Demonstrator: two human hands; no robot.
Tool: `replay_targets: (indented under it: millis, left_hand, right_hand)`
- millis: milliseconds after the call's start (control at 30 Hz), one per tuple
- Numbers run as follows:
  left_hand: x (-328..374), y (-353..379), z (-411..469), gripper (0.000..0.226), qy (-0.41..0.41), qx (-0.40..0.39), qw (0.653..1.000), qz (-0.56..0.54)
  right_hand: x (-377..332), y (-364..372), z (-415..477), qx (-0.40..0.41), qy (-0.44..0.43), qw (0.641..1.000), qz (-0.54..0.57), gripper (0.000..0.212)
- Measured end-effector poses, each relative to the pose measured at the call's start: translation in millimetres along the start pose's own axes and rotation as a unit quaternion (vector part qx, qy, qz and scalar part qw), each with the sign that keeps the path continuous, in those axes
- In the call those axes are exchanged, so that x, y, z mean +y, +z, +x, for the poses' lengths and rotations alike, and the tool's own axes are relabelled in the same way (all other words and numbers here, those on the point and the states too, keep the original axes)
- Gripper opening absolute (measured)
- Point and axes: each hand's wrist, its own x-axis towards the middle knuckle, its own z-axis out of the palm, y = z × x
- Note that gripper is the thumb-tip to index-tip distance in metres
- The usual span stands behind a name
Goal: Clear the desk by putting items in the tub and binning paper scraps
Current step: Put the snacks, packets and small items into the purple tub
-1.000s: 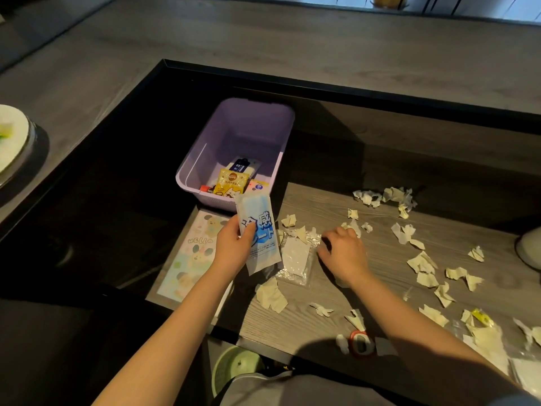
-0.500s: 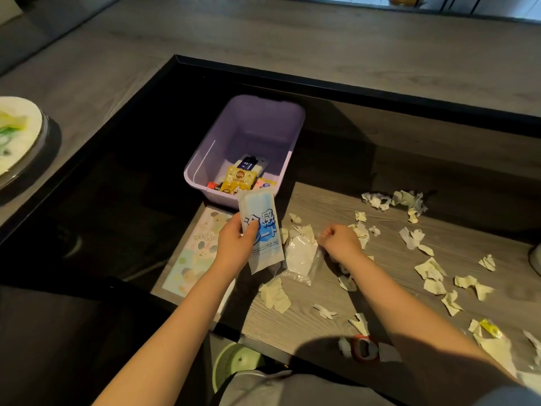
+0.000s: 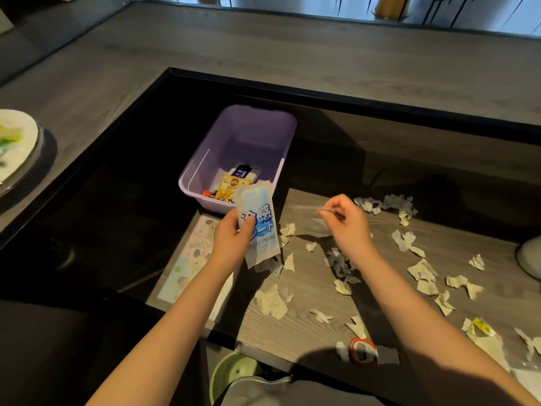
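A purple tub [image 3: 272, 133] stands at the desk's back left with several snack packets [image 3: 234, 184] inside. My left hand [image 3: 231, 241] grips a blue and white packet [image 3: 259, 227] upright just in front of the tub's near rim. My right hand [image 3: 347, 222] is raised above the desk and pinches the top edge of a clear plastic bag [image 3: 314, 222], which hangs blurred below the fingers. Torn paper scraps [image 3: 272, 301] lie scattered over the wooden desk [image 3: 307, 326], mostly to the right.
A pastel card [image 3: 190, 259] lies at the desk's left end. A green bin [image 3: 228, 373] sits below the near edge. A red and white roll [image 3: 361, 350] rests near the front, a yellow wrapper [image 3: 483, 329] at right. A plate [image 3: 14, 142] sits far left.
My right hand picked the clear bag off the desk and lifted it up and to the right. My left hand kept the blue packet and tilted it slightly toward the tub.
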Motion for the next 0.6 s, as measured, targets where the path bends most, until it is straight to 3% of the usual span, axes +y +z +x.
replay_targets:
  millis: [200, 433, 600]
  left_hand:
    - [10, -21, 18, 0.025, 0.023, 0.043, 0.998, -0.032]
    - [30, -55, 65, 0.029, 0.050, 0.132, 0.988, -0.057]
    - [40, -68, 101, 0.028, 0.057, 0.156, 0.985, 0.036]
  right_hand:
    - [-38, 3, 19, 0.055, -0.054, 0.996, 0.055, 0.009]
    - [-90, 38, 58, 0.052, -0.032, 0.984, 0.170, 0.018]
    - [-105, 79, 88, 0.055, -0.028, 0.987, 0.145, 0.020]
